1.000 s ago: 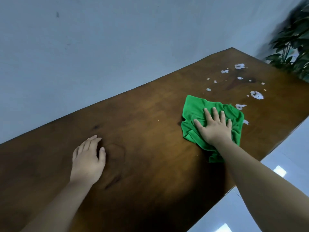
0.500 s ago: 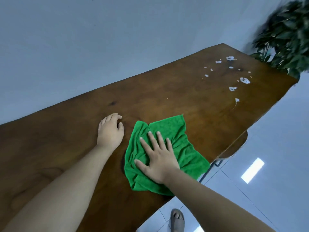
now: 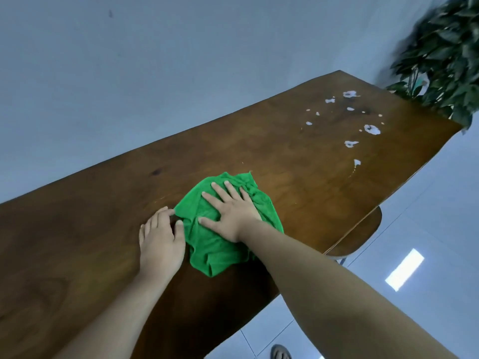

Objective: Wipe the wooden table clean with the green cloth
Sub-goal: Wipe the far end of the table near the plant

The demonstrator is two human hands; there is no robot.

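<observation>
A crumpled green cloth (image 3: 212,244) lies on the dark wooden table (image 3: 298,156), near the middle of its front half. My right hand (image 3: 230,211) presses flat on top of the cloth with fingers spread. My left hand (image 3: 160,239) rests flat on the wood just left of the cloth, thumb and fingertips touching its edge. Several white splashes (image 3: 350,125) lie on the far right end of the table, well beyond the cloth.
A leafy plant (image 3: 445,55) stands past the table's far right corner. A plain wall runs along the table's far side. A rounded seat (image 3: 363,237) sticks out under the near edge. A sandalled foot (image 3: 281,352) shows on the tiled floor.
My right hand has slid the cloth back from the white splashes toward the table's middle and bunched it. The cloth and my left hand have come together and now touch.
</observation>
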